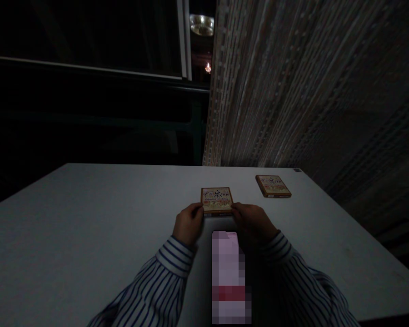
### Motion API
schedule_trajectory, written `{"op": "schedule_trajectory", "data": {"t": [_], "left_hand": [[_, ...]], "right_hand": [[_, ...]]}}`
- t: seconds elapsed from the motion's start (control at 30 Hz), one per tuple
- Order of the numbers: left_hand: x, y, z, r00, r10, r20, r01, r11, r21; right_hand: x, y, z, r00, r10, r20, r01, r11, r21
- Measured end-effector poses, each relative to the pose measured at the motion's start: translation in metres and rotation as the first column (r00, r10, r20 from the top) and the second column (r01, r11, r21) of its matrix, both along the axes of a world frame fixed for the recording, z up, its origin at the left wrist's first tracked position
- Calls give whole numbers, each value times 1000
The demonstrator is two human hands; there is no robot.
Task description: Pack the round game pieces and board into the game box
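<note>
A flat square box (217, 199) with an orange border and printed lid lies on the white table (88, 227) in front of me. My left hand (188, 223) grips its near left corner with curled fingers. My right hand (252, 220) holds the near right corner the same way. Both sleeves are striped. A second, similar flat box (273, 185) lies farther off to the right, untouched.
A pixelated pink and red patch (230, 277) hangs between my forearms. A string curtain (293, 91) falls behind the table on the right. A dark window (88, 45) fills the left background. The table's right edge runs close to the second box.
</note>
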State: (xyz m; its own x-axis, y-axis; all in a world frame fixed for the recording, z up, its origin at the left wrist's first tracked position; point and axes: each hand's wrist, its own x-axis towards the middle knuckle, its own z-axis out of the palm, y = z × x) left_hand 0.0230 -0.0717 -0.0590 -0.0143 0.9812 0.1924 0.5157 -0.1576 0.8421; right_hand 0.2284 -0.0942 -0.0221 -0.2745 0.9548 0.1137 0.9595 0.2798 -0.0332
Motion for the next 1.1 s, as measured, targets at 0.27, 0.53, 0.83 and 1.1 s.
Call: {"op": "schedule_trajectory", "data": {"t": [0.27,0.53,0.83,1.1], "left_hand": [[0,1,-3,999,14,-36,-15,1000,-12],[1,0,-2,998,-5,-59,4,1000,-10],[3,0,-5,993,-11,-117,19,998,65],[9,3,-14,956,-96,-278,145,976,160]], "right_hand": [[-1,0,0,1000,-11,6,11,999,-32],[0,1,-2,1000,-2,12,2,1000,-27],[3,2,-8,999,39,-10,-39,999,25],[4,7,-16,990,108,-86,-99,990,102]]}}
